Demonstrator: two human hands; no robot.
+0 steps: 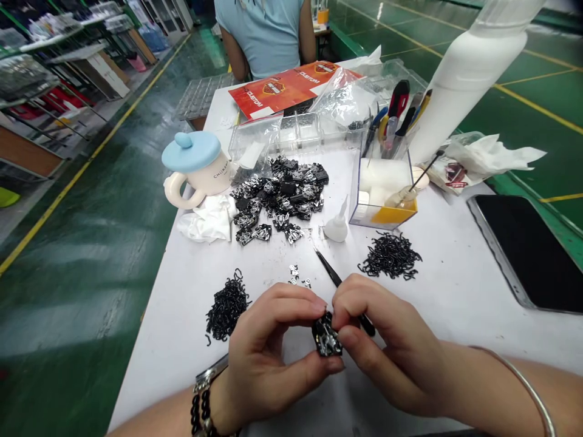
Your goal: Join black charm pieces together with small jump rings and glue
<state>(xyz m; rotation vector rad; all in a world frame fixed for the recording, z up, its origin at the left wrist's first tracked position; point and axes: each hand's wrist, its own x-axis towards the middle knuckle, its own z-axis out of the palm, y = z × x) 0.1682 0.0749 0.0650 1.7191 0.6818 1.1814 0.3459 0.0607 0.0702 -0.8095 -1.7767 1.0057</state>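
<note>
A small black-and-silver part [327, 337] is gripped between the thumb and fingers of my left hand [273, 346]. My right hand [387, 340] is closed in a pinch against the part's right edge; whatever lies between its fingertips is hidden. Black tweezers [328, 267] lie on the table, passing behind my right fingers. Beyond my hands is a heap of similar black-and-silver parts [286, 188]. One pile of tiny black curved pieces [226, 308] sits by my left hand, another pile of black curved pieces [392, 255] past my right. Small silver bits [294, 273] are scattered between them.
A lidded mug [204, 170] and crumpled tissue [212, 218] stand at left. A small white dropper bottle [337, 224], a clear tool box [385, 188], a tall white bottle [464, 79] and a phone [528, 249] are on the right. A person [264, 36] sits ahead.
</note>
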